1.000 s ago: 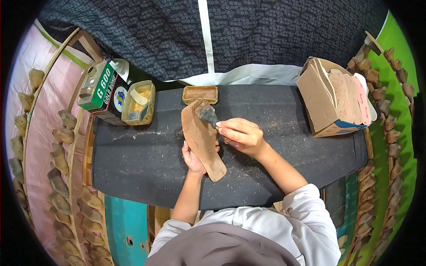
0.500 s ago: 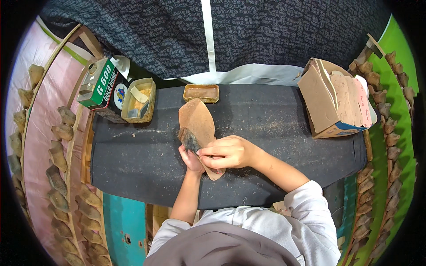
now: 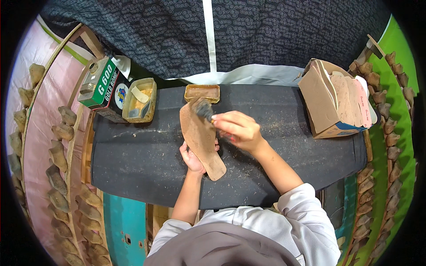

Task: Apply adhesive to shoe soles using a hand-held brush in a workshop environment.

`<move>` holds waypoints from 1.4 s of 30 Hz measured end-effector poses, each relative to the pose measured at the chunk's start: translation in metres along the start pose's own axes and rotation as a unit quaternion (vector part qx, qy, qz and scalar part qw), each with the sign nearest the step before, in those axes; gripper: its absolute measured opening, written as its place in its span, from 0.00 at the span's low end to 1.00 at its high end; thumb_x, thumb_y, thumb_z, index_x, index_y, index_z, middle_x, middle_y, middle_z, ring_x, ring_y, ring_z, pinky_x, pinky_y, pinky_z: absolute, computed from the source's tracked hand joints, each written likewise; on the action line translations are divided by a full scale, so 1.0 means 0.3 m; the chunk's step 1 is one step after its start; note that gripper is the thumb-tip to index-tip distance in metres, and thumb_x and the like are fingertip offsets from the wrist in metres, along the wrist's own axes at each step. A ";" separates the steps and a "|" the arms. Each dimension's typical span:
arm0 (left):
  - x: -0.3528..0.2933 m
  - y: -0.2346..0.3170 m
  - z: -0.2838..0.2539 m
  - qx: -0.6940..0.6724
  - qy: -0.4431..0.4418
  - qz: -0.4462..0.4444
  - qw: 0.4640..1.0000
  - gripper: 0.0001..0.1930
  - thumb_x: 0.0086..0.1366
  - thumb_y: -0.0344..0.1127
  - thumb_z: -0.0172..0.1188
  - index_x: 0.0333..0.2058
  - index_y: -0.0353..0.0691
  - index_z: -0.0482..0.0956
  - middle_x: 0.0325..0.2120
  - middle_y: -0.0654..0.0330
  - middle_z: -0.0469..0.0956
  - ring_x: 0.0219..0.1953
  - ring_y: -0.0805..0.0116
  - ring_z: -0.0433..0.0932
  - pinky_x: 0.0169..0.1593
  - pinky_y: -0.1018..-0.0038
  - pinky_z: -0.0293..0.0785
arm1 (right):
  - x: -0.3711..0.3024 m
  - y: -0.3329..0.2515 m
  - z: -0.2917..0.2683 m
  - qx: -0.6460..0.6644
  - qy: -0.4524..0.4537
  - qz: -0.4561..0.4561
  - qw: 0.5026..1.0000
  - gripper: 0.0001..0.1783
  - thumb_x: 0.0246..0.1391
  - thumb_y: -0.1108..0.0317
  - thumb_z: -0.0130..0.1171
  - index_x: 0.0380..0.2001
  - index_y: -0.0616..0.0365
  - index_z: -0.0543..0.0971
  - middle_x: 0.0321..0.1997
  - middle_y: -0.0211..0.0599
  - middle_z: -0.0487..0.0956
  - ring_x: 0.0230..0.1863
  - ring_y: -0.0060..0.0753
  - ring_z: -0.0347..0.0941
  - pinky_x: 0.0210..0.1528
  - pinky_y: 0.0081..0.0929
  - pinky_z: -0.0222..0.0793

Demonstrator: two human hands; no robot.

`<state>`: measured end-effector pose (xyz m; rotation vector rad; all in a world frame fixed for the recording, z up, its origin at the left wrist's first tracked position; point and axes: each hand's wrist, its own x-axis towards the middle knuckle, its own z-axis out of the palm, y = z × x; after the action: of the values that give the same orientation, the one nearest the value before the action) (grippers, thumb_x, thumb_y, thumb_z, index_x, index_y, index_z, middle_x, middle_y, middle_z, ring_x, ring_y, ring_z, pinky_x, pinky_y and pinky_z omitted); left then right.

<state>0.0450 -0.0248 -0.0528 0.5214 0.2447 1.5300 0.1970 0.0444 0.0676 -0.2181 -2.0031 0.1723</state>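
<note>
A tan, sole-shaped insole (image 3: 200, 141) is held at a slant over the dark tabletop, its broad end away from me. My left hand (image 3: 192, 159) is closed around its narrower lower half, thumb on one edge and fingertips showing at the other. My right hand (image 3: 239, 130) grips a brush with a dark bristle head (image 3: 202, 109); its handle is mostly hidden by the fingers. The bristles rest against the far end of the insole, near its right edge. Just beyond the insole stands a shallow rectangular tray (image 3: 202, 87) with brownish contents.
On the left, a green and black metal can (image 3: 102, 86) stands beside a yellowish tub (image 3: 141, 116) holding a pale scraper-like piece. A cardboard box (image 3: 317, 106) of flat sole pieces sits at the right. Shavings dot the black-covered table (image 3: 146, 164). Shoe lasts (image 3: 57, 153) line racks on both sides.
My right hand has moved away from me with the brush, from the insole's middle to its far end. The insole has tilted and turned slightly in my left hand.
</note>
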 end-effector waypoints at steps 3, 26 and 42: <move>0.006 0.000 0.052 -0.008 0.108 0.000 0.994 0.35 0.58 0.62 0.32 0.55 0.42 0.62 0.46 0.55 0.71 0.42 0.58 0.73 0.41 0.61 0.72 | -0.025 -0.018 -0.002 0.046 -0.005 0.002 0.999 0.18 0.31 0.78 0.64 0.33 0.63 0.77 0.38 0.41 0.78 0.34 0.41 0.77 0.35 0.28 0.75; 0.010 0.029 0.111 -0.005 0.257 0.063 0.964 0.36 0.58 0.62 0.34 0.55 0.39 0.62 0.45 0.51 0.71 0.42 0.54 0.73 0.48 0.59 0.70 | -0.051 -0.066 0.022 0.125 -0.051 -0.003 0.991 0.20 0.27 0.80 0.60 0.33 0.61 0.79 0.40 0.42 0.78 0.35 0.40 0.77 0.37 0.30 0.74; 0.017 0.044 0.054 0.030 0.157 0.093 0.983 0.29 0.65 0.56 0.32 0.53 0.39 0.62 0.42 0.48 0.74 0.38 0.52 0.77 0.37 0.63 0.76 | -0.117 0.331 0.179 -0.181 0.058 0.223 0.956 0.16 0.38 0.80 0.57 0.34 0.49 0.79 0.33 0.27 0.80 0.30 0.34 0.70 0.38 0.28 0.63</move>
<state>0.0412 -0.0231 -0.0318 0.3552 0.4973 1.7900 0.1709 0.1317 -0.0078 -0.8959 -1.8298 0.0728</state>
